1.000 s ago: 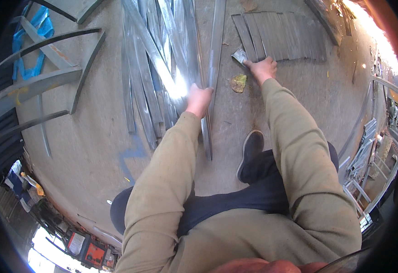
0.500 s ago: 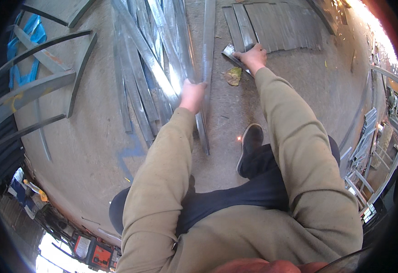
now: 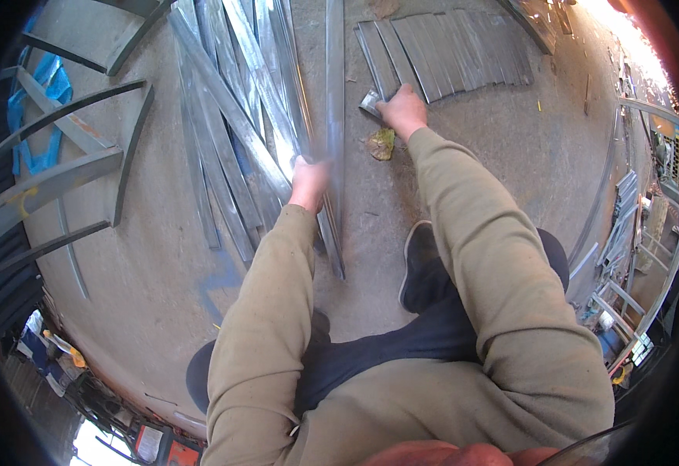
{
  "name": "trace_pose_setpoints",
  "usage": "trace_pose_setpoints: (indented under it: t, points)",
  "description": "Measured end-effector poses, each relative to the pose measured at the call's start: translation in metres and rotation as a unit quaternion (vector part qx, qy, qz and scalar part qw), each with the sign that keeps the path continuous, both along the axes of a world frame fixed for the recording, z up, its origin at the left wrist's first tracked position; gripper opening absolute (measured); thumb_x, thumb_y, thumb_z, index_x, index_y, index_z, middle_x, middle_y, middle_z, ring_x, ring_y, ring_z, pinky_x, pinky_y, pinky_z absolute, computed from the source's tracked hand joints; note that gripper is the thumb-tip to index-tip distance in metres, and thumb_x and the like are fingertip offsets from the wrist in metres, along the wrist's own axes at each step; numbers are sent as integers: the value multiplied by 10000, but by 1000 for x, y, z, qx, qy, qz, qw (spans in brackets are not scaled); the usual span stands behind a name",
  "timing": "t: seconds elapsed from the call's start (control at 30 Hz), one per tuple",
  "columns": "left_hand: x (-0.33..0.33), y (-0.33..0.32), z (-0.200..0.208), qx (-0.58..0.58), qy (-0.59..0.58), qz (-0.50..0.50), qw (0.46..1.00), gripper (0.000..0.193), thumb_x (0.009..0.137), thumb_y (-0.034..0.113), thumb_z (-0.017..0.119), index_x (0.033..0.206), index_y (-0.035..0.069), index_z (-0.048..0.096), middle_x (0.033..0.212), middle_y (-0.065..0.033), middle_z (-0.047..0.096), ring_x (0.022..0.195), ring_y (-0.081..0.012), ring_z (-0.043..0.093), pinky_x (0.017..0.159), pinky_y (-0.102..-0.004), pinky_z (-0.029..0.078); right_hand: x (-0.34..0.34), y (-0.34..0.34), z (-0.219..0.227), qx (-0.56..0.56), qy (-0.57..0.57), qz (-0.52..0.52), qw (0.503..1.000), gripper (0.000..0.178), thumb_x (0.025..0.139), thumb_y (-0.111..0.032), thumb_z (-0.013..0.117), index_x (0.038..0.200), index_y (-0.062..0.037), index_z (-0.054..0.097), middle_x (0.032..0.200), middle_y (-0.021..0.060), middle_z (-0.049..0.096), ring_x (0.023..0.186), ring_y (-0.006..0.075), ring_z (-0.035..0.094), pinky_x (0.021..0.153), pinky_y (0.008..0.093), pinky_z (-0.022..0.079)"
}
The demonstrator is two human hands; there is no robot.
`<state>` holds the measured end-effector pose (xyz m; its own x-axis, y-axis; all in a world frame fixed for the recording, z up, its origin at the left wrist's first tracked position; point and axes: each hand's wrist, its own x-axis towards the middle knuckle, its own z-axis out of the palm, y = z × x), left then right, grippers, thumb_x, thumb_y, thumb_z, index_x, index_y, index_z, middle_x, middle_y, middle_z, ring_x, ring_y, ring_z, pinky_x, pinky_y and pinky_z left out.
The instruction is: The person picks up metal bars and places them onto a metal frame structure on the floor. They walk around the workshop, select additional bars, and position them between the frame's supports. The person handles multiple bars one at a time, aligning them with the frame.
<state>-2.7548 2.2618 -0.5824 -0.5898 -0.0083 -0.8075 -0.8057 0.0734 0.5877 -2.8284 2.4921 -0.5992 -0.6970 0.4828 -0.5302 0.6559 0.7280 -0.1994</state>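
Observation:
My left hand [image 3: 309, 183] is closed round a long, narrow metal bar at the near end of a loose bundle of shiny metal bars [image 3: 235, 109]. It is slightly blurred, and the bar's near end [image 3: 332, 252] shows below it. My right hand [image 3: 403, 111] is low at the near end of a row of flat grey metal strips [image 3: 464, 54] laid side by side. Its fingers are closed at a short shiny metal piece [image 3: 370, 102], whose rest is hidden by the hand. One long bar [image 3: 335, 85] lies on the floor between the bundle and the strips.
A yellow-green leaf [image 3: 381, 144] lies just below my right hand. Curved metal frames [image 3: 52, 186] and blue plastic [image 3: 48, 101] are on the left. Bright sparks [image 3: 627, 31] fly at the far right, above metal racks and scrap [image 3: 627, 248]. My shoe [image 3: 419, 268] is close by.
The whole view has shifted, so the floor things appear lower and further left. My right hand has moved slightly left with the short piece. My left hand stays on its bar.

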Motion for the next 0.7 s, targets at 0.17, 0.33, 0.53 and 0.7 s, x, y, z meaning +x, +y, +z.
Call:
trace_pose_setpoints:
  t: [0.17, 0.33, 0.53, 0.7]
  points:
    - [1, -4, -13, -29, -4, -18, 999, 540, 852, 106, 733, 1283, -92, 475, 1174, -194, 627, 1019, -265, 627, 881, -394, 510, -7, 10, 14, -28, -46, 38, 998, 760, 763, -440, 778, 1287, 41, 510, 1187, 284, 664, 1129, 389, 653, 958, 434, 527]
    - [1, -4, -18, -74, -12, -43, 996, 557, 847, 99, 728, 1300, -96, 470, 1195, -196, 626, 1055, -277, 629, 922, -386, 500, -6, 13, 7, -81, 73, -66, 992, 723, 763, -399, 800, 1238, 78, 536, 1091, 245, 691, 946, 327, 698, 828, 411, 553]
    - [4, 1, -18, -42, 0, -21, 999, 482, 861, 95, 693, 1263, -88, 499, 1146, -185, 644, 1008, -257, 629, 882, -386, 501, -32, 26, 6, -281, 40, -95, 954, 437, 819, -316, 769, 1035, 38, 631, 847, 119, 667, 692, 179, 623, 627, 335, 515]
    - [-2, -3, 28, -110, 13, -54, 992, 379, 851, 104, 659, 1177, -60, 558, 969, -122, 660, 829, -216, 616, 753, -366, 499, -23, 4, 66, -525, -4, -275, 805, 291, 889, -247, 721, 1065, -44, 610, 758, 26, 592, 599, 131, 546, 612, 321, 494]
